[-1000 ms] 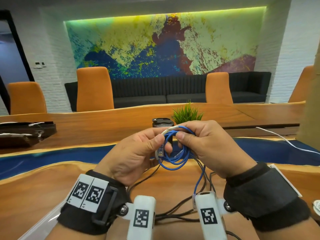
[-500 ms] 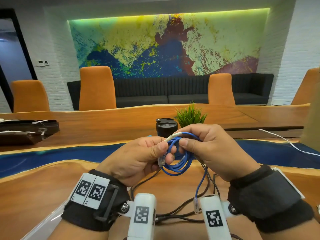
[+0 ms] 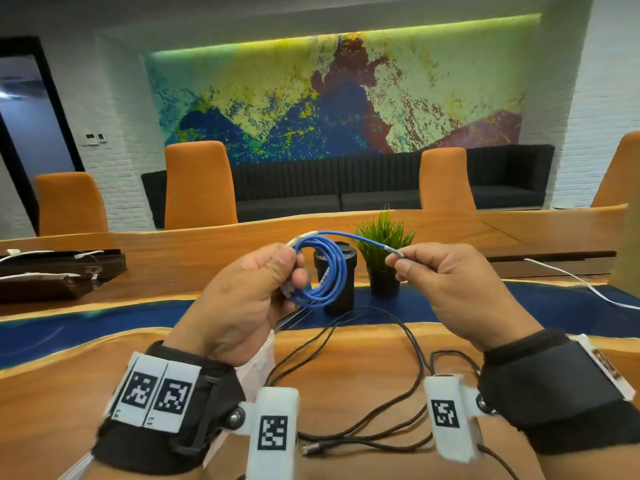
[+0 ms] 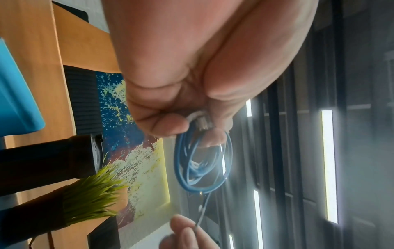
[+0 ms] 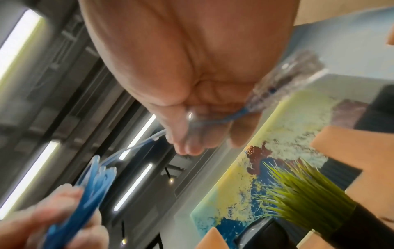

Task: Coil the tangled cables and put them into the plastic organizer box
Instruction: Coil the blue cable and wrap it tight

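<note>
A thin blue cable [image 3: 329, 275] is wound into a small coil that I hold above the table. My left hand [image 3: 294, 271] pinches the coil's left side between thumb and fingers, as the left wrist view shows [image 4: 192, 128]. My right hand [image 3: 398, 261] pinches the cable's free end, stretched to the right of the coil; its clear plug [image 5: 285, 84] lies in the palm in the right wrist view. Tangled black cables [image 3: 381, 403] lie on the wooden table [image 3: 69, 393] under my hands. A clear plastic box edge [image 3: 256, 368] shows beneath my left wrist.
A black cup [image 3: 337, 292] and a small potted plant [image 3: 382, 251] stand just behind my hands. A white cable [image 3: 581, 282] runs across the table at the right. Dark trays [image 3: 59, 271] sit at the far left. Orange chairs stand behind the table.
My hands were close together on the coil; now the right hand has pulled the free end out to the right. Both hands have risen a little.
</note>
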Action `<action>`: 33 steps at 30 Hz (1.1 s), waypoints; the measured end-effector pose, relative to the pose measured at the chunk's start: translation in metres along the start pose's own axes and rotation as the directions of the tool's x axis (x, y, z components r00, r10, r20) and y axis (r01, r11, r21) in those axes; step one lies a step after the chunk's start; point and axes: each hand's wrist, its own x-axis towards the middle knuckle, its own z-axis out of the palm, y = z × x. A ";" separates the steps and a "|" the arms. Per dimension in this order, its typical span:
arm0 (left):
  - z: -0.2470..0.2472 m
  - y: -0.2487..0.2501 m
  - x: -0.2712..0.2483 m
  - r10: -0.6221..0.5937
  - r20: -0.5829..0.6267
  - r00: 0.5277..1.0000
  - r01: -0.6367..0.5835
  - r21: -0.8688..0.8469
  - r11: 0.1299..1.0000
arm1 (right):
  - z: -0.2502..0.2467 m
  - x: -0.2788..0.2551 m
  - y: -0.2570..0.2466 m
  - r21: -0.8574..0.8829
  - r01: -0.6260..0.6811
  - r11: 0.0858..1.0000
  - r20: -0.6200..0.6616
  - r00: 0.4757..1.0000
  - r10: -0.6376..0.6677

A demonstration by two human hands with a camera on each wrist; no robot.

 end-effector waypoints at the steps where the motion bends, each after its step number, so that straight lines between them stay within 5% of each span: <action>1: 0.003 0.000 -0.001 0.010 0.001 1.000 -0.010 0.020 1.000 | 0.004 0.000 0.001 -0.150 0.016 0.989 0.017 1.000 -0.013; 3: 0.007 -0.003 -0.002 0.020 0.017 1.000 -0.021 0.075 0.997 | 0.008 -0.001 0.000 -0.398 -0.008 0.917 0.076 0.996 0.041; 5: 0.009 -0.004 -0.002 0.015 0.052 0.999 -0.023 0.150 0.988 | 0.005 0.000 0.000 -0.448 -0.043 0.893 0.069 0.994 0.082; 7: 0.011 -0.005 -0.002 0.001 0.081 0.997 -0.016 0.185 0.983 | 0.000 0.002 0.002 -0.289 -0.082 0.954 -0.005 0.996 0.084; 9: 0.014 -0.005 -0.002 -0.009 0.102 0.995 -0.007 0.162 0.987 | -0.002 0.004 -0.002 0.066 -0.135 0.989 -0.078 0.987 0.140; 11: 0.018 -0.006 -0.003 -0.013 0.122 0.992 -0.002 0.118 0.993 | 0.001 0.004 -0.010 0.398 -0.169 0.902 -0.058 0.976 0.209; 14: 0.022 -0.007 -0.004 -0.025 0.151 0.988 0.022 0.026 0.999 | 0.006 0.003 -0.018 0.662 -0.214 0.718 0.012 0.961 0.275; 16: 0.022 -0.007 -0.004 -0.040 0.157 0.987 0.041 -0.002 0.999 | 0.008 0.001 -0.018 0.705 -0.225 0.673 0.030 0.957 0.289; 21: 0.016 -0.006 -0.004 -0.055 0.174 0.983 0.055 0.004 0.998 | 0.005 0.000 -0.014 0.589 -0.184 0.787 -0.012 0.972 0.236; 27: 0.015 -0.009 -0.003 -0.099 0.106 0.989 0.109 -0.089 0.990 | -0.017 0.000 -0.014 0.808 -0.080 0.583 0.049 0.996 0.069; 29: 0.016 -0.009 -0.002 -0.070 0.073 0.995 0.076 -0.084 0.994 | -0.018 -0.001 -0.017 0.754 -0.094 0.650 0.097 0.995 0.032; 33: 0.024 -0.010 -0.004 0.078 0.108 0.991 -0.098 0.198 0.975 | -0.008 -0.006 -0.032 0.516 -0.085 0.852 0.174 0.985 -0.007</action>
